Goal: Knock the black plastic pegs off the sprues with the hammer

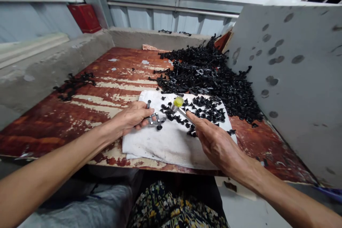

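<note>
Linkage [157, 118] is pinched in left hand [135, 114]; right hand [213, 135] grips mallet [176, 104]. Knocking step, I think; next needs careful aim.

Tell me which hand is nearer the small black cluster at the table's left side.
Left. The left hand is right of the small black cluster and nearer the camera; the right hand is farther right, over the white cloth.
</note>
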A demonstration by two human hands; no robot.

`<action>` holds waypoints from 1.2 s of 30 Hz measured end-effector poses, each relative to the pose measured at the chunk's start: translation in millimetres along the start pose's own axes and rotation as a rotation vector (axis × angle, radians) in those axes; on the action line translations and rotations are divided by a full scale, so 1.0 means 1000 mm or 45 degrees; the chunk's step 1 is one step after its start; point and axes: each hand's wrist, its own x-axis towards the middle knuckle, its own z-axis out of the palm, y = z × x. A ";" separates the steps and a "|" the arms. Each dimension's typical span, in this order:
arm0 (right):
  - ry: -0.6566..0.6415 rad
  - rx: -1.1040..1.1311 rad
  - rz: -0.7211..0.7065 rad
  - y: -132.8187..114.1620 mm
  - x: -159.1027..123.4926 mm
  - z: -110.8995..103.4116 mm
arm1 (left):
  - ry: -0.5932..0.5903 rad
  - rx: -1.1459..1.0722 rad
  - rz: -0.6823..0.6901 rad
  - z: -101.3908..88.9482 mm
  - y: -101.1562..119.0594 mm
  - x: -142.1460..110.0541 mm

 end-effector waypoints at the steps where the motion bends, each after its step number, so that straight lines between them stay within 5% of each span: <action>1: -0.013 -0.012 0.006 0.002 -0.004 0.001 | -0.023 -0.011 0.019 -0.001 -0.001 -0.005; 8: -0.174 0.095 -0.022 -0.009 -0.015 0.002 | -0.286 0.146 0.046 0.000 -0.012 -0.021; 18: 0.097 0.463 0.305 -0.005 -0.029 -0.004 | -0.489 0.470 0.261 0.003 -0.022 -0.003; 36: 0.107 0.562 0.342 -0.007 -0.032 -0.001 | -0.503 0.510 0.328 0.007 -0.029 0.013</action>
